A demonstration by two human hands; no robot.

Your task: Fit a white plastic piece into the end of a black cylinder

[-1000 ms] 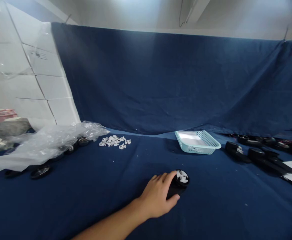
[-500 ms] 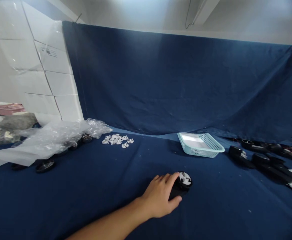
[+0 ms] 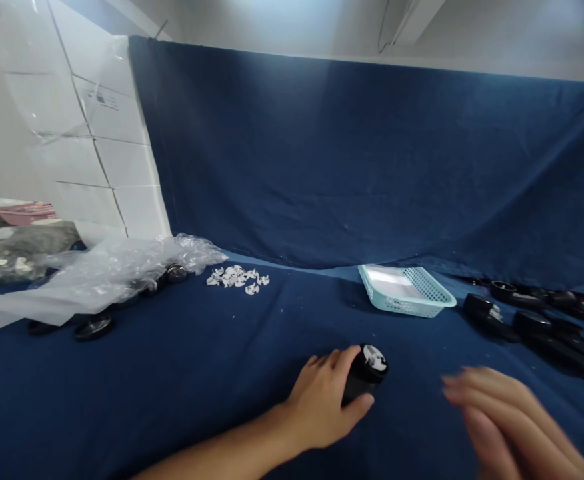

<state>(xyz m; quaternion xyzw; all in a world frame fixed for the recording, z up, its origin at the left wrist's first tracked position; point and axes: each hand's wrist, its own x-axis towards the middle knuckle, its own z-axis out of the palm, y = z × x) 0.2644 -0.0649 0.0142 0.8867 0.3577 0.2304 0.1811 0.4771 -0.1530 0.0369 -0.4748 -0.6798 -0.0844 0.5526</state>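
Note:
My left hand [image 3: 322, 403] is closed around a black plastic housing [image 3: 358, 387] on the blue cloth, thumb on the near side and fingers on the far side. White plastic pieces [image 3: 375, 358] show inside its round open end; the rest of the housing is partly hidden by the hand. To the right, my right hand [image 3: 509, 420] is raised above the cloth, apart from the housing. Its fingers are drawn together in a pinch and blurred at the tips, so whatever lies between them cannot be made out.
Small white plastic parts [image 3: 237, 277] lie in a loose pile at the back. A light-blue basket [image 3: 407, 307] holds something white. Black housings [image 3: 547, 340] crowd the right side. Clear plastic wrap [image 3: 117, 267] and black rings [image 3: 93, 328] are on the left, near stacked white boxes [image 3: 127, 157].
My right hand has come into view at the lower right. The left hand keeps its grip on the housing, which appears tilted slightly more upright. The view has shifted a little.

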